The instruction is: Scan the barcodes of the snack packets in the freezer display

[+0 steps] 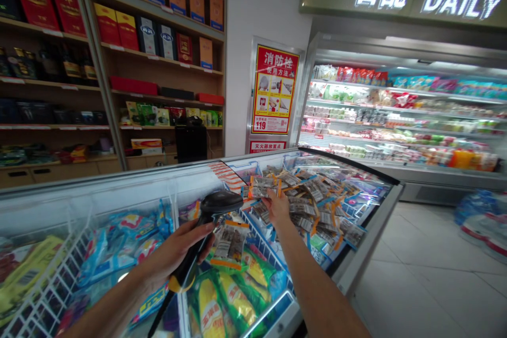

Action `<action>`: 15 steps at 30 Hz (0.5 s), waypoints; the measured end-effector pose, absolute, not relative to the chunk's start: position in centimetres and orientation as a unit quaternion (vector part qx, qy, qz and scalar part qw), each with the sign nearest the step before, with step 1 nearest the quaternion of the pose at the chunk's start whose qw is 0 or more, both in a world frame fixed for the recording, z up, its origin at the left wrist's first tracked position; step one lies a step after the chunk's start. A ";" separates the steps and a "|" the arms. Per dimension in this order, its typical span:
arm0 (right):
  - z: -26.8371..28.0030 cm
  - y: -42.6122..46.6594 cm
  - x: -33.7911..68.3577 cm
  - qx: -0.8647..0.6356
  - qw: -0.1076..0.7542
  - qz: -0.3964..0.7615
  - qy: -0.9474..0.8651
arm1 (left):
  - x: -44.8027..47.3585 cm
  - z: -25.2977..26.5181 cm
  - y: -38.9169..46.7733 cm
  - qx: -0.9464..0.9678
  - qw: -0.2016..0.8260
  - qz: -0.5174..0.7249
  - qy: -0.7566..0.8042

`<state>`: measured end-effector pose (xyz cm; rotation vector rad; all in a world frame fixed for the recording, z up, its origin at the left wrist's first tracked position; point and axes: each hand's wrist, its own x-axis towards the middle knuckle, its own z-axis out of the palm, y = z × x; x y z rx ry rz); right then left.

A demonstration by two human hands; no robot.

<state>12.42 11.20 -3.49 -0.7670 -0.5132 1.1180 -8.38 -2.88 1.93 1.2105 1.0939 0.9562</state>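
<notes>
My left hand (178, 249) is wrapped round the handle of a black and yellow barcode scanner (219, 202), its head pointing right and its cable hanging down. My right hand (278, 208) pinches a small clear packet with orange edges (262, 187), raised just right of the scanner's head. To the right of that hand lies a heap of similar packets (312, 206), spread over the chest freezer's glass (358, 171). One more such packet (229, 244) rests by my left fingertips, above green and yellow corn packs (225, 301).
Blue bags (130, 227) and a white wire basket (47, 280) are inside the freezer at left. Its metal edge (368, 248) runs along the right. Behind stand shelves of boxes (158, 37) and a lit chilled display (404, 116). Wrapped bottles (477, 208) sit on the floor.
</notes>
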 end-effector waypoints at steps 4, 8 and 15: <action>-3.7 11.3 12.3 -0.342 0.756 0.506 -0.236 | -8.5 1.6 -2.8 0.516 0.583 0.419 0.468; -3.2 11.7 13.1 -0.362 0.769 0.463 -0.250 | -8.7 1.5 -2.6 0.503 0.574 0.441 0.473; -0.1 14.3 18.2 -0.400 0.776 0.362 -0.325 | -8.4 2.1 -2.7 0.495 0.576 0.436 0.483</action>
